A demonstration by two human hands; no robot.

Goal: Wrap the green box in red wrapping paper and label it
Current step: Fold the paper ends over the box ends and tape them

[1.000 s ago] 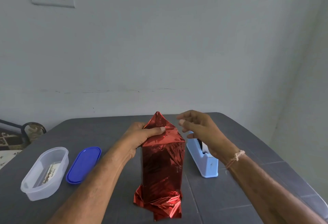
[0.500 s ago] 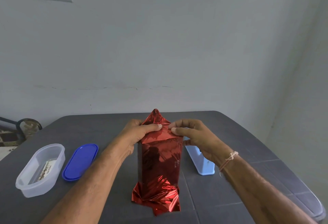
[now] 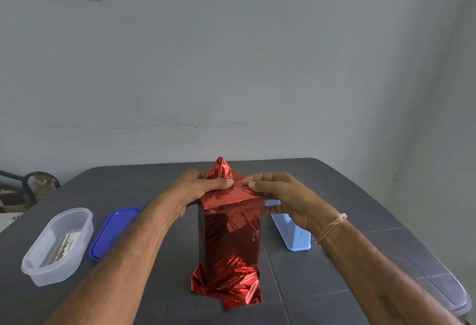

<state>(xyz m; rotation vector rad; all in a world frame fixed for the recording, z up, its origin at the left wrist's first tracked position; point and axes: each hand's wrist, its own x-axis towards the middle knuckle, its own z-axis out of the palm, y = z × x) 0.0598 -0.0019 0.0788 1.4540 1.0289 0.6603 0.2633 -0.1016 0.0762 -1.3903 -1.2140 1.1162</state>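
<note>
On the table (image 3: 355,191), left hand (image 3: 197,191) and right hand (image 3: 283,196) pinch paper (image 3: 222,170) atop one wrapped box (image 3: 231,234).

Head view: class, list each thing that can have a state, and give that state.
Wrapped box: upright; top fold unfinished, bottom paper loose.
Left hand: holds the top fold.
Right hand: pinches the top fold.
Clear container: open, lid off.
Blue lid: lying beside the container.
Tape dispenser: standing upright.
</note>
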